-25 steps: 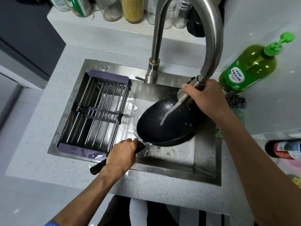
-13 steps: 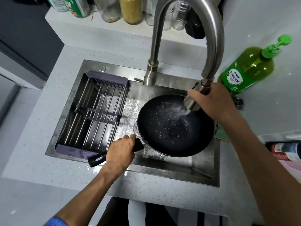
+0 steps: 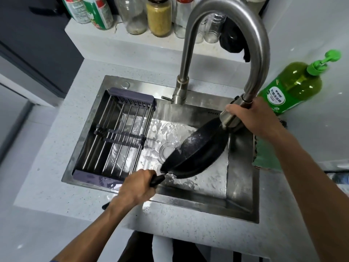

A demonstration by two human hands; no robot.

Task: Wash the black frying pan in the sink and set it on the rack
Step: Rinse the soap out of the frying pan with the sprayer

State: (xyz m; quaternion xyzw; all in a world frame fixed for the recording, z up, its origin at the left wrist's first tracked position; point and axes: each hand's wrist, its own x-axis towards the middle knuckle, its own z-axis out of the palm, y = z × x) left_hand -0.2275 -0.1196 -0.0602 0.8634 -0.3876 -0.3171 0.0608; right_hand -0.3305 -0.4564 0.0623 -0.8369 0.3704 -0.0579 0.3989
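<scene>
The black frying pan (image 3: 198,150) is tilted steeply on its edge inside the steel sink (image 3: 239,188), its wet inside facing left. My left hand (image 3: 137,186) grips the pan's black handle at the sink's front rim. My right hand (image 3: 253,116) holds the spray head of the tall curved faucet (image 3: 222,21) just above the pan's upper rim. The wire dish rack (image 3: 117,137) with purple ends spans the left half of the sink and holds nothing.
A green dish soap pump bottle (image 3: 292,87) stands on the counter at right. A green cloth (image 3: 264,156) lies on the sink's right edge. Jars and bottles line the ledge (image 3: 117,35) behind the faucet. Water pools on the sink floor near the drain (image 3: 168,150).
The pan has turned from lying nearly flat with its inside up to standing tilted on its edge. My right hand stayed on the spray head; my left kept the handle.
</scene>
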